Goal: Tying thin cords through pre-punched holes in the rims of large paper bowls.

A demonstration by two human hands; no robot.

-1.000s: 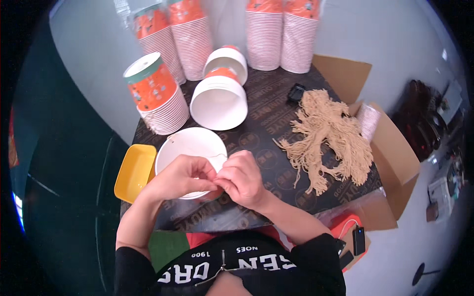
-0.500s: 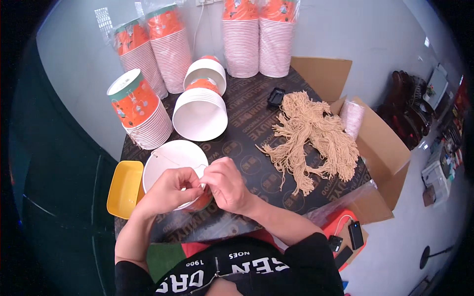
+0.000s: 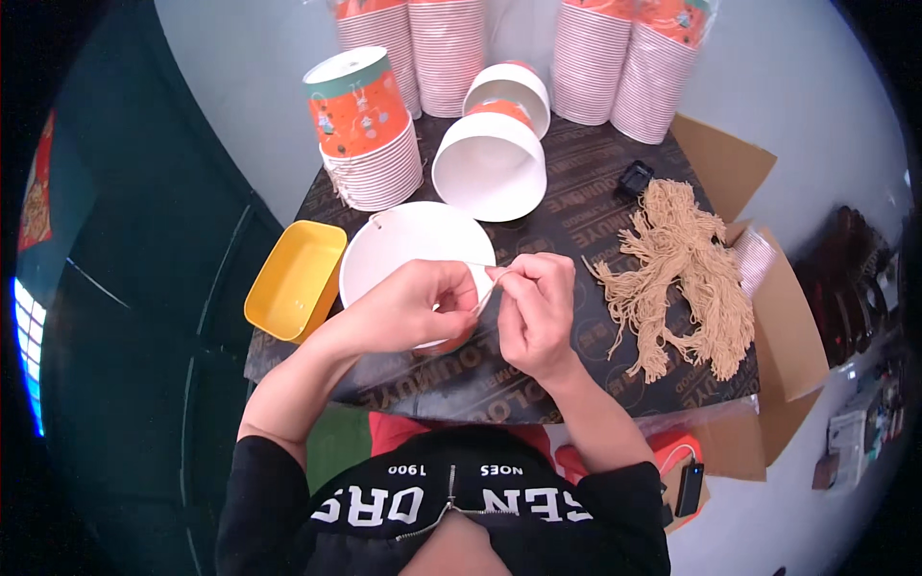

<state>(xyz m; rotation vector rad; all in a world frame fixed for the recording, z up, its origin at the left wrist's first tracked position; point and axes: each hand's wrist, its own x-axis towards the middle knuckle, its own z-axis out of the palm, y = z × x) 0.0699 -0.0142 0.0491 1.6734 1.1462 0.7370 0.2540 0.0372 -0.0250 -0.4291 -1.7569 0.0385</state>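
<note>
A white-lined paper bucket stands mouth up at the near left part of the table, partly hidden by my hands. At its right rim, my left hand is closed in a pinch on a tan string. Close beside it, my right hand also pinches the string, fingers curled, with a short length showing between the two hands. Another bit of string shows inside the bucket's far left rim. Whether the string passes through the near rim is hidden behind my fingers.
Left of the bucket sits a yellow plastic tub. Behind are a stack of orange buckets, buckets lying on their sides and wrapped stacks. To the right lie a tan string bundle, a small black tray and an open cardboard box.
The view has shifted, so the table things appear farther right and higher. My hands have drawn slightly apart, with string now visible between them.
</note>
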